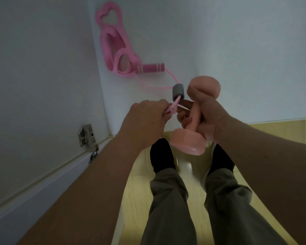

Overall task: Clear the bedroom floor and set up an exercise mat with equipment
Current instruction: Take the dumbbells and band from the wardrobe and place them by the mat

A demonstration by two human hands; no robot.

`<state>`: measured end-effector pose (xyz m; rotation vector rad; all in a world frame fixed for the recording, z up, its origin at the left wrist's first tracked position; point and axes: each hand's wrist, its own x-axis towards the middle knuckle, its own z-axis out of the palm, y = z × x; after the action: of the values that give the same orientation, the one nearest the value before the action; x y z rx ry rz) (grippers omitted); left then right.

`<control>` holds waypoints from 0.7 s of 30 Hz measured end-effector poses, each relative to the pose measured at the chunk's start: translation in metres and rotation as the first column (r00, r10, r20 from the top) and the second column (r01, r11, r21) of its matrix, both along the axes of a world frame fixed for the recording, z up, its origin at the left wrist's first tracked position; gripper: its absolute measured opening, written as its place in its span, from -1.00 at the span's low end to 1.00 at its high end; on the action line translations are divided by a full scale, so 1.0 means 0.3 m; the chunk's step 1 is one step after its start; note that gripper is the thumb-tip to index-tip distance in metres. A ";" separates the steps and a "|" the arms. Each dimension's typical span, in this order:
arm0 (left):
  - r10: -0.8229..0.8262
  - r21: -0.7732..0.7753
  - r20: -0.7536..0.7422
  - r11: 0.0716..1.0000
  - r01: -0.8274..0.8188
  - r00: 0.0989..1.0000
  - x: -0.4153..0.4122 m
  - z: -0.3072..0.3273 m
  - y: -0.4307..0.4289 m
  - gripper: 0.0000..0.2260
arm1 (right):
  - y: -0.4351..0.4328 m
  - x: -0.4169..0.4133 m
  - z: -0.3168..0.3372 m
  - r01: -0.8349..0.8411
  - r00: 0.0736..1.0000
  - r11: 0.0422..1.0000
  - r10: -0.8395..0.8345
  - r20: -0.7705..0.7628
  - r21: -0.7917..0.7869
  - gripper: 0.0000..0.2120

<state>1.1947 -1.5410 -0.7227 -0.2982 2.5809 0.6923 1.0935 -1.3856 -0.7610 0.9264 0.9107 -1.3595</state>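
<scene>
One pink dumbbell (187, 144): your right hand (207, 119) is wrapped round its bar, upright, above your feet. Your left hand (145, 119), just beside it, pinches one pink cord (173, 106). The cord passes through one grey cylinder (178, 91). One pink handle (151, 68) lies on the white surface (219, 41), with a pink strap (113, 48) showing three loops. Two black socks (162, 156) stand on the yellow floor (136, 183). One metal hinge (87, 135) sits at the left.
</scene>
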 end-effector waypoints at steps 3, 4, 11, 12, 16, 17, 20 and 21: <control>0.014 0.113 0.138 0.993 -0.030 0.990 -0.006 0.054 -0.052 -0.89 | -0.041 -0.004 -0.014 0.002 0.999 0.999 -0.003 -0.032 -0.045 -0.43; 0.042 0.148 0.178 0.987 -0.069 0.983 -0.010 0.069 -0.074 -0.85 | -0.057 -0.003 -0.020 -0.009 0.999 0.999 0.007 -0.051 -0.034 -0.44; 0.528 0.022 0.207 0.839 -0.544 0.823 -0.122 0.083 -0.267 -0.46 | -0.059 -0.021 0.000 -0.024 0.998 0.994 0.018 -0.055 -0.109 -0.52; 0.582 -0.055 0.149 0.812 -0.581 0.800 -0.141 0.046 -0.291 -0.48 | -0.049 -0.020 0.003 -0.022 0.998 0.992 0.015 -0.054 -0.126 -0.52; 0.790 -0.188 0.151 0.613 -0.767 0.594 -0.224 -0.110 -0.343 -0.50 | -0.011 -0.025 -0.004 -0.031 0.999 0.980 0.025 -0.035 -0.198 -0.51; 0.811 -0.193 0.185 0.583 -0.789 0.554 -0.238 -0.144 -0.348 -0.45 | 0.000 -0.026 -0.006 -0.029 0.999 0.975 0.022 -0.034 -0.221 -0.50; 0.738 -0.176 0.225 0.673 -0.719 0.636 -0.248 -0.215 -0.355 -0.36 | 0.028 -0.028 -0.011 0.010 0.999 0.966 -0.018 -0.028 -0.260 -0.50; 0.705 -0.141 0.220 0.707 -0.693 0.674 -0.244 -0.228 -0.357 -0.33 | 0.036 -0.028 -0.010 0.030 0.999 0.965 -0.037 -0.019 -0.262 -0.50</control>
<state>1.1216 -1.6483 -0.7910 -1.3607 2.1770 0.7703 1.0851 -1.3748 -0.7641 0.7262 0.7138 -1.4817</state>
